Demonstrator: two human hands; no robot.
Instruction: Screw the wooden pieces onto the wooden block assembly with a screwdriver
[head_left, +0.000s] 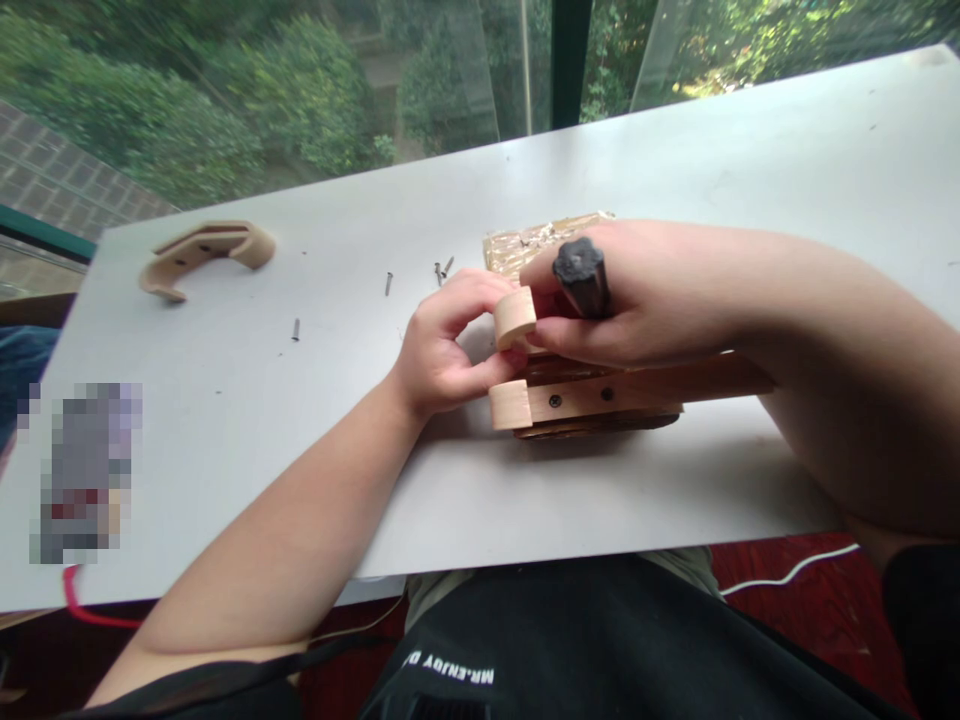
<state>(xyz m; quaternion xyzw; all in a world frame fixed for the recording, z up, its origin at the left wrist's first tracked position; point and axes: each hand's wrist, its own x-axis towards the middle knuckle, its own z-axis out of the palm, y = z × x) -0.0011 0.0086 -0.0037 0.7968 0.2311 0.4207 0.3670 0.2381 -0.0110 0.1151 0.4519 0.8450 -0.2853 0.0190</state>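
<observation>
A wooden assembly (pixel 592 395) of curved slats with dark screw heads lies on the white table (pixel 675 160) in front of me. My left hand (pixel 442 345) pinches its rounded wooden end (pixel 514 317) from the left. My right hand (pixel 637 295) comes in from the right, fingers closed round a dark-handled tool (pixel 581 272) whose butt points up toward me; its tip is hidden behind the fingers. The same hand rests on the assembly's top.
A loose curved wooden piece (pixel 206 253) lies at the table's far left. Several small screws (pixel 388 283) are scattered between it and the assembly. A crinkled gold-brown sheet (pixel 525 240) sits behind my hands. A window with greenery runs beyond the far edge.
</observation>
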